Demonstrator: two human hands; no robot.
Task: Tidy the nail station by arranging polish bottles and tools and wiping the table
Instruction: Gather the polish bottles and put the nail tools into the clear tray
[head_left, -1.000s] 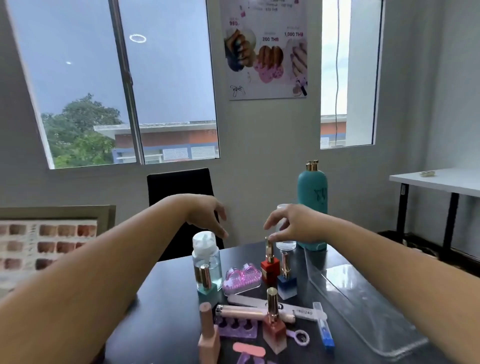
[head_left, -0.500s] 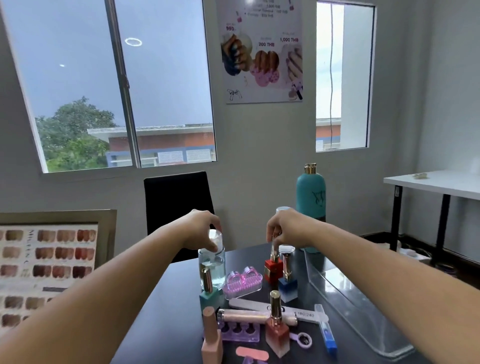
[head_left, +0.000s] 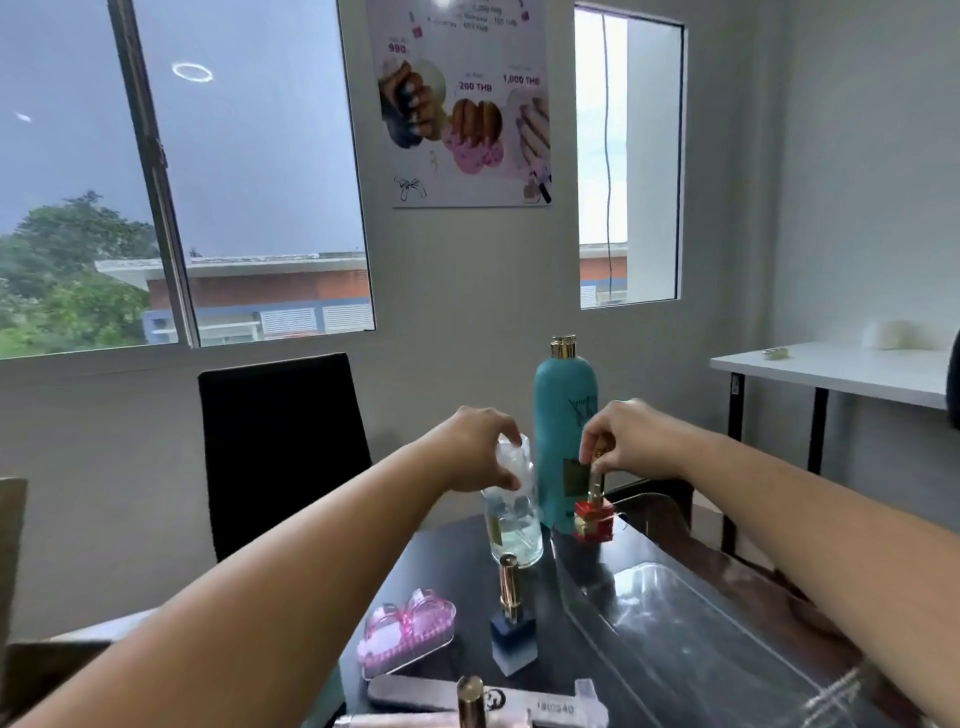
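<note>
My left hand (head_left: 480, 449) grips the white cap of a clear liquid bottle (head_left: 514, 525), which hangs tilted above the dark table (head_left: 457, 561). The gold cap of a red polish bottle (head_left: 594, 519) is pinched in my right hand (head_left: 631, 441), and the bottle is lifted off the table beside the tall teal bottle (head_left: 565, 431). A blue polish bottle (head_left: 513, 631) with a gold cap stands on the table below them. A clear plastic tray (head_left: 691, 639) lies at the right. Another gold cap (head_left: 470, 699) shows at the bottom edge.
A pink nail brush (head_left: 410, 631) and a grey nail file (head_left: 467, 699) lie near the front. A black chair (head_left: 283, 447) stands behind the table. A white side table (head_left: 841, 369) is at the right wall. A framed board (head_left: 10, 535) edges in at left.
Both hands closed on their bottles and lifted them up and toward the far side of the table. The view tilted up, hiding the front items.
</note>
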